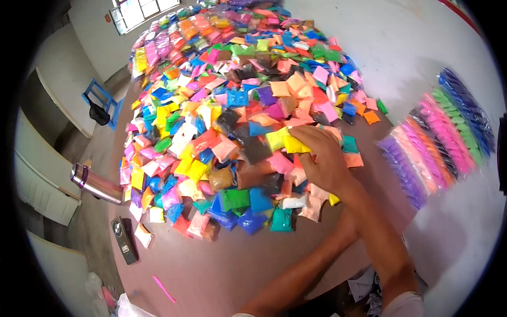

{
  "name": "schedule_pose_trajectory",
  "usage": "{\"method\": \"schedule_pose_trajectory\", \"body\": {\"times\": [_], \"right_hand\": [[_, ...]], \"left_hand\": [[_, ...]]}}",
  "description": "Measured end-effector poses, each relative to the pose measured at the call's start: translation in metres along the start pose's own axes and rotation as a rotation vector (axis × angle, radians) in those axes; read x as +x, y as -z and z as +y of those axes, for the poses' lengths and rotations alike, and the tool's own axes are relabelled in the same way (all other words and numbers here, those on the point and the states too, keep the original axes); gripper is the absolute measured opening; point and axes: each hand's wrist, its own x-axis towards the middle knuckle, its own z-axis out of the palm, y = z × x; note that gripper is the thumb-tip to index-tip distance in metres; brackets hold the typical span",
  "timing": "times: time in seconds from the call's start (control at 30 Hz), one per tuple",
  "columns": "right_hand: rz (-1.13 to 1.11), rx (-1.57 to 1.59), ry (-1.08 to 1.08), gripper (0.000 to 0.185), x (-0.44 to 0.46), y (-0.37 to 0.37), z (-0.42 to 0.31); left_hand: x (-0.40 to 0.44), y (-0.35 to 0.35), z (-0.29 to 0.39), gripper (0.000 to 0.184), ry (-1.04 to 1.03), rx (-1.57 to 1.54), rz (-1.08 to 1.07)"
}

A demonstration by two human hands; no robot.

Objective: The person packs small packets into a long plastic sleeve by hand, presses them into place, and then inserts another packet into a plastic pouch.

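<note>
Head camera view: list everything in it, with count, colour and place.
Table: one, brown, centre.
Loose packets: many, mixed colours, heaped on it.
Bagged packets: many, mixed colours, heap's far end.
Packet strips: about eight, various colours, right side.
Bottle: one, silvery, table's left edge.
Device: one, black, near left edge.
Stick: one, pink, table's near left.
Chair: one, blue, far left.
Window: one, pale panes, top left.
Floor: one, grey, left.
Plastic bag: one, whitish, bottom left.
Papers: several, white, bottom right.
Held packet: one, yellow, heap's right side.
Right hand: one, bare, grip on the held packet.
Forearms: two, bare, bottom right, crossing; left hand hidden.
</note>
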Motion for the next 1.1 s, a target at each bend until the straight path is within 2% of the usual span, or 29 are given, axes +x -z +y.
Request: {"method": "schedule_pose_trajectory", "body": {"times": [0.03,0.07,0.13,0.2,0.27,0.33,0.4,0.43,0.5,0.53,0.57,0.6,0.67,0.73,0.87,0.97,1.1], "right_hand": [[0.041,-0.022,-0.007,0.045,-0.005,0.009,-0.01],[0.047,-0.035,-0.013,0.045,-0.014,0.019,-0.022],[0.089,0.373,-0.467,0.038,-0.039,0.038,-0.046],[0.106,0.326,-0.493,0.038,-0.07,0.059,-0.051],[0.166,0.607,-0.718,0.035,-0.103,0.074,-0.059],[0.233,0.531,-0.764,0.028,-0.136,0.082,-0.064],[0.156,0.833,-0.943,0.029,-0.159,0.097,-0.077],[0.221,0.907,-1.016,0.033,-0.166,0.1,-0.088],[0.221,0.914,-1.063,0.035,-0.18,0.102,-0.103],[0.191,0.924,-1.103,0.036,-0.189,0.098,-0.109],[0.144,0.978,-1.104,0.039,-0.202,0.088,-0.109],[0.156,0.987,-1.104,0.039,-0.208,0.083,-0.121],[-0.122,0.823,-1.079,0.041,-0.209,0.068,-0.148],[-0.172,0.829,-0.997,0.043,-0.21,0.057,-0.167],[-0.205,0.956,-0.921,0.039,-0.223,0.016,-0.194],[-0.137,0.995,-0.855,0.023,-0.225,-0.005,-0.215],[-0.085,1.019,-0.78,0.021,-0.243,-0.025,-0.223]], "left_hand": [[0.0,-0.002,-0.007,0.025,-0.121,0.104,0.037],[0.0,-0.003,-0.015,0.025,-0.125,0.095,0.025],[0.001,-0.001,-0.017,0.025,-0.098,0.092,0.008],[0.003,0.003,-0.012,0.026,-0.027,0.08,-0.012],[0.006,0.012,0.002,0.026,0.07,0.044,-0.044],[0.006,0.023,0.027,0.027,0.207,-0.019,-0.092],[0.003,0.035,0.061,0.028,0.425,-0.149,-0.154],[0.0,0.044,0.081,0.028,0.548,-0.218,-0.181],[-0.018,0.057,0.112,0.029,0.592,-0.233,-0.074],[-0.031,0.061,0.113,0.029,0.544,-0.216,0.068],[-0.039,0.064,0.144,0.029,0.549,-0.204,0.061],[-0.048,0.066,0.195,0.028,0.643,-0.358,0.171],[-0.071,0.078,0.229,0.029,0.739,-0.506,0.281],[-0.111,0.095,0.231,0.027,0.683,-0.163,0.252],[-0.159,0.121,0.249,0.024,0.703,-0.144,0.339],[-0.199,0.149,0.219,0.015,0.557,0.002,0.421],[-0.222,0.158,0.217,0.015,0.458,0.035,0.421]]}}
